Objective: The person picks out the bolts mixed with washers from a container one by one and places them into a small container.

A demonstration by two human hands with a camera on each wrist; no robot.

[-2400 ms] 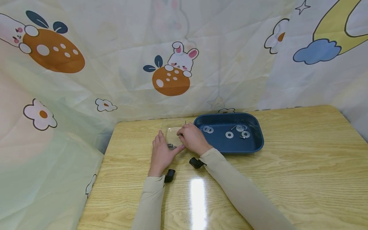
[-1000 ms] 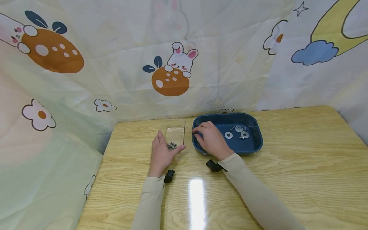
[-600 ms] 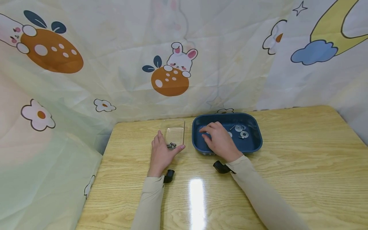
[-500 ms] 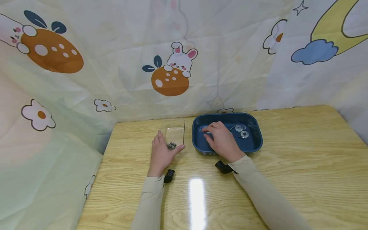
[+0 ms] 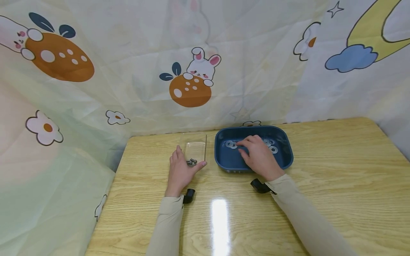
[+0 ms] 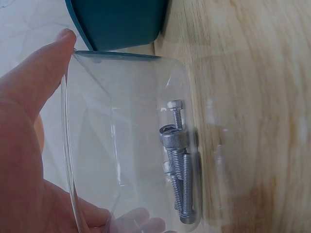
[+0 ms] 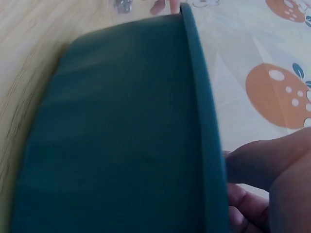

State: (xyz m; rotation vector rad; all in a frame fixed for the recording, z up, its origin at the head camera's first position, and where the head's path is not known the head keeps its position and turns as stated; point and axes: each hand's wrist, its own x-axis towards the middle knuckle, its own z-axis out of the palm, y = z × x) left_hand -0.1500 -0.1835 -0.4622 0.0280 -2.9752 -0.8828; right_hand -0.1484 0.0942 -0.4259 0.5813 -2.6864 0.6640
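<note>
My left hand [image 5: 180, 174] grips the near end of a clear plastic box [image 6: 131, 92], thumb at one side of its rim and fingers at the other. Several metal socket-head bolts [image 6: 177, 141] lie together inside it. My right hand [image 5: 261, 156] reaches over the blue tray [image 5: 225, 161] with fingers bent and thumb apart from them; nothing shows between them. Flat washers [image 5: 231, 144] lie by its fingertips, and another washer [image 5: 273, 149] shows beyond the hand at the right. In the right wrist view, the tray's outer wall [image 7: 121, 126] hides the fingertips.
Box and tray stand side by side near the back edge of the wooden table [image 5: 336, 185]. A printed cloth [image 5: 256, 71] hangs right behind. Black wrist cameras, one of them the right wrist camera [image 5: 260, 186], stick out from both sleeves.
My right hand has left the clear box and moved right, across the tray's left washers toward its middle, now covering the small screws there. My left hand has stayed on the box.
</note>
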